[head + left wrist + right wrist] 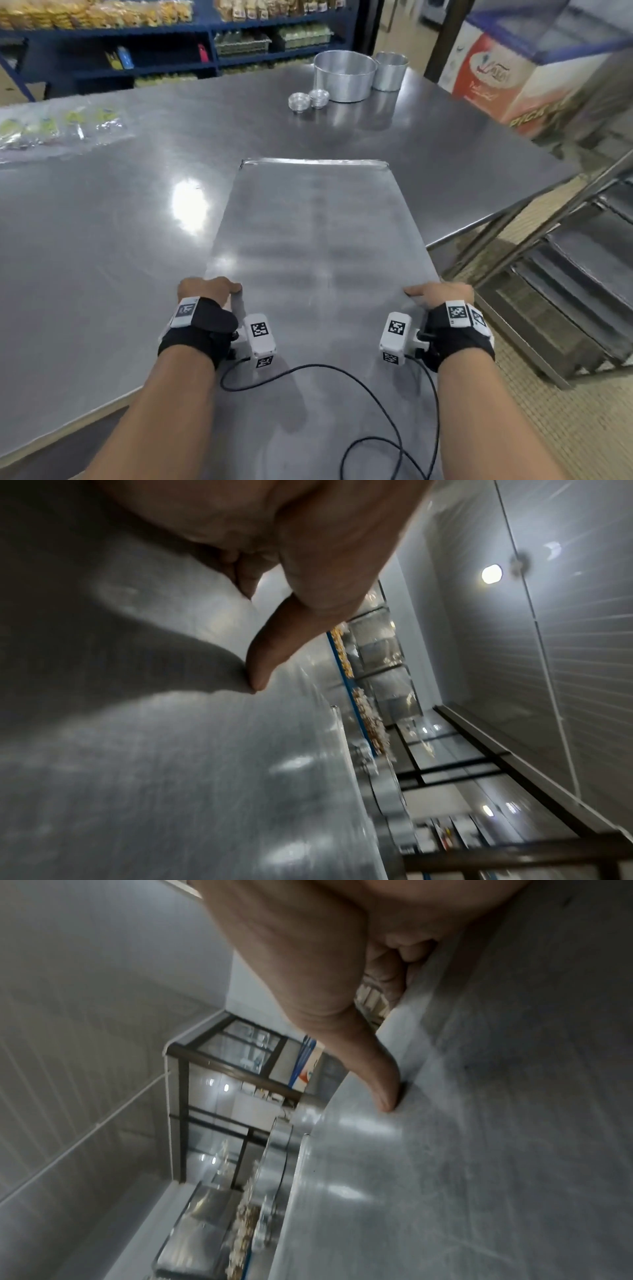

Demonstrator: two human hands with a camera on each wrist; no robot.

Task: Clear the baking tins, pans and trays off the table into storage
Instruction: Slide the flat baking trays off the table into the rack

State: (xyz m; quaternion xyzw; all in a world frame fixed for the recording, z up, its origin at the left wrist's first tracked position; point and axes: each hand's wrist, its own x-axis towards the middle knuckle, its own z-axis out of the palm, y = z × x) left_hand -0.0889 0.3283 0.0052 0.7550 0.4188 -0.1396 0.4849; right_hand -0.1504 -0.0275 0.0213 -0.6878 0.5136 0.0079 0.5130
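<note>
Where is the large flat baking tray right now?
In the head view the tray is centre-right, held at its near corners by the left hand and right hand, over the table's right edge beside the rack.

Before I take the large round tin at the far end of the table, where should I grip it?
Grip the large round tin by its open top rim, coming from the left side: the smaller tin stands close on its right, and the small clear cups sit before it.
</note>
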